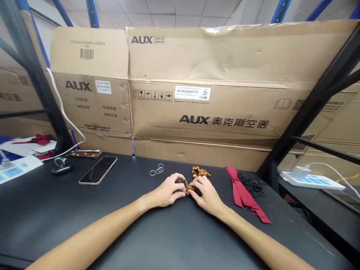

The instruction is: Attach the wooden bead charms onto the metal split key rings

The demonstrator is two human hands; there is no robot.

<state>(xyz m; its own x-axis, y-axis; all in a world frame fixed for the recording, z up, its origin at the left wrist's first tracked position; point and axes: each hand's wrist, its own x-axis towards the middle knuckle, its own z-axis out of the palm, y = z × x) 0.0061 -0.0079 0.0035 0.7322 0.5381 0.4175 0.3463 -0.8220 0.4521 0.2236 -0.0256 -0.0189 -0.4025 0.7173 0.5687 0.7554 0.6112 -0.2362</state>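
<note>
Left hand (167, 190) and right hand (205, 195), fingers curled, pinched a small golden beaded ornament (189, 188) between them above the matte black tabletop (56, 202). Just beyond lay a knobbly golden cluster (200, 172), thin metal rings (156, 169) and a flat red ribbon (242, 193); corrugated cardboard cartons (213, 112) stood behind.

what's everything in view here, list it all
cardboard boxes: 2, tan, upright behind the table
table: 1, black, under the hands
phone: 1, black, on the table at left
metal rings: a few, silver, behind the left hand
gold beads: one cluster, gold-brown, behind and between the hands
red ribbon: 1, red, right of the hands
black loops: a pile, black, beside the ribbon
power strips: 2, white, one at each side
left hand: 1, bare, on the gold beads
right hand: 1, bare, on the gold beads
</note>
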